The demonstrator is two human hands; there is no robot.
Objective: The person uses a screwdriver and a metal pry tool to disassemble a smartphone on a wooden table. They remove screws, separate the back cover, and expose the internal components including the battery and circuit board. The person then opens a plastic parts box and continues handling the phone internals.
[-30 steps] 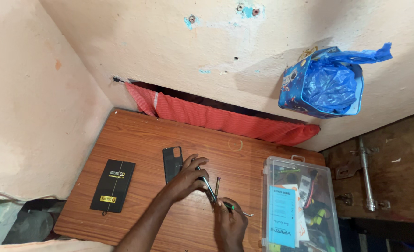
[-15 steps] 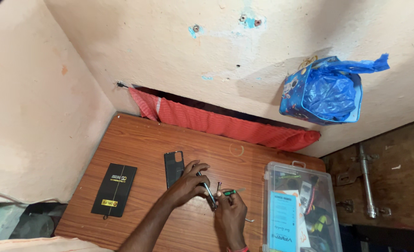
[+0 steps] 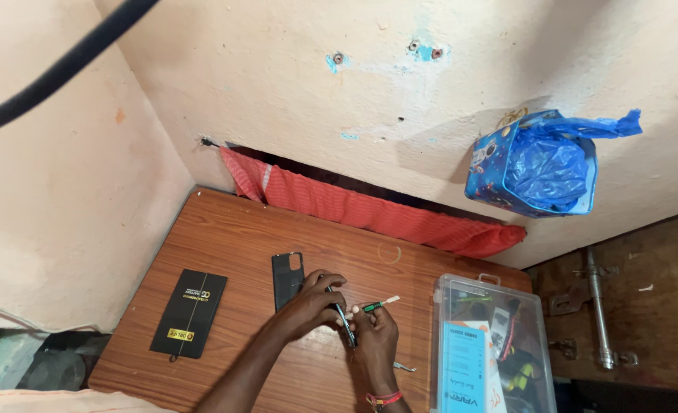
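Left hand [image 3: 308, 306] grips the phone [image 3: 344, 323] on edge above the desk [image 3: 224, 252]; right hand [image 3: 373, 336] pinches a pry tool [image 3: 381, 304] at its seam. Risk: tool slipping, gouging the phone.

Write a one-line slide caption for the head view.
Left hand and right hand work a phone with a small tool over a wooden table.

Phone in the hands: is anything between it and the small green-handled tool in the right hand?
Nothing visible. The left hand holds the phone on edge; the right hand holds the green-handled tool right beside it, over the wooden table.
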